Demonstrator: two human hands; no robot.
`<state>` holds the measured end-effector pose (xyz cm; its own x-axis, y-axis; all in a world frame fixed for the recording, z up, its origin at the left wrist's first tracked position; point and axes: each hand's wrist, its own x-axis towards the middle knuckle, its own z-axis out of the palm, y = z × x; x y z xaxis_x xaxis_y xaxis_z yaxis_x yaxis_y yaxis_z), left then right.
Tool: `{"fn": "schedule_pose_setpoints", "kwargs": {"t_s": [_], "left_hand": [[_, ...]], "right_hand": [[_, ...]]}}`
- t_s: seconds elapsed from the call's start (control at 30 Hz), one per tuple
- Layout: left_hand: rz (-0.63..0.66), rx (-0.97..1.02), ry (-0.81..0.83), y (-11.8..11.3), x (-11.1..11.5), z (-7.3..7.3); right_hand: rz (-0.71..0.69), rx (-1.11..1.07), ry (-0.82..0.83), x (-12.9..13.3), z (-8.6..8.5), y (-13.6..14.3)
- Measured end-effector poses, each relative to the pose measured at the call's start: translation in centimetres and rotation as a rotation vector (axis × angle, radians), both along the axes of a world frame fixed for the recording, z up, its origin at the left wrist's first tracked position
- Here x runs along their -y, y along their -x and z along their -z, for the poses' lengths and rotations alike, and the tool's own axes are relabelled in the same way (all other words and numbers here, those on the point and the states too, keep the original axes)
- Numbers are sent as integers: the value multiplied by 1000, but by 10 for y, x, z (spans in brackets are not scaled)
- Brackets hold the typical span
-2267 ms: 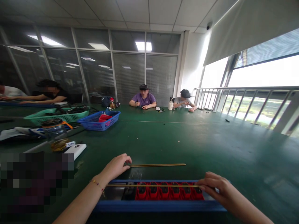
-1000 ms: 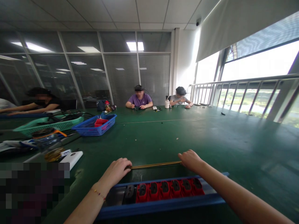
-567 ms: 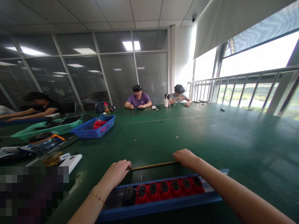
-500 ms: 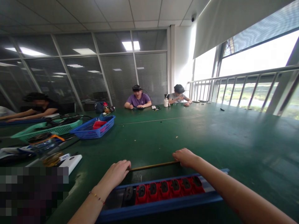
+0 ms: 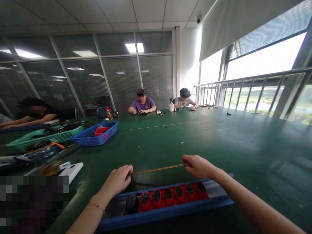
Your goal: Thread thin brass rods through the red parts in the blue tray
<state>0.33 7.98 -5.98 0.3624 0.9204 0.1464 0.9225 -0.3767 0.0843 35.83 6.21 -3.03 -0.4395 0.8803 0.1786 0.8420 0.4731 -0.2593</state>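
Note:
A thin yellowish band is stretched between my two hands above the green table. My left hand is closed on its left end, and my right hand pinches its right end. Below the band, nearer to me, lies a long blue tray. Inside it stands a row of several red holders with black parts in them. One black block sits at the left end of that row. My right forearm passes over the tray's right end.
At the left are a blue basket with a red box inside, a green basket full of cables, and a white device. Several people sit at the table's far side and left. A white bottle stands far back.
The view has shifted slightly. My right hand has risen a little against the tray and the band tilts up more to the right. Both hands still hold it.

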Motion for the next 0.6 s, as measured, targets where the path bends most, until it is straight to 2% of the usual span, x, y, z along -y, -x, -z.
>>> {"fn": "schedule_pose_setpoints", "kwargs": {"t_s": [0.13, 0.23, 0.3, 0.37, 0.43, 0.6], "left_hand": [[30, 238, 3, 0, 14, -21], [66, 389, 115, -3, 36, -37], [75, 444, 218, -4, 52, -43], [74, 477, 325, -6, 66, -46], [38, 488, 363, -8, 75, -44], [-52, 457, 283, -11, 79, -32]], "right_hand": [[11, -338, 67, 20, -1, -11], [-34, -555, 218, 38, 2, -24], [-57, -624, 335, 51, 3, -32], [-68, -653, 439, 62, 2, -37], [-63, -658, 481, 69, 2, -39], [69, -532, 308, 71, 12, -32]]}}
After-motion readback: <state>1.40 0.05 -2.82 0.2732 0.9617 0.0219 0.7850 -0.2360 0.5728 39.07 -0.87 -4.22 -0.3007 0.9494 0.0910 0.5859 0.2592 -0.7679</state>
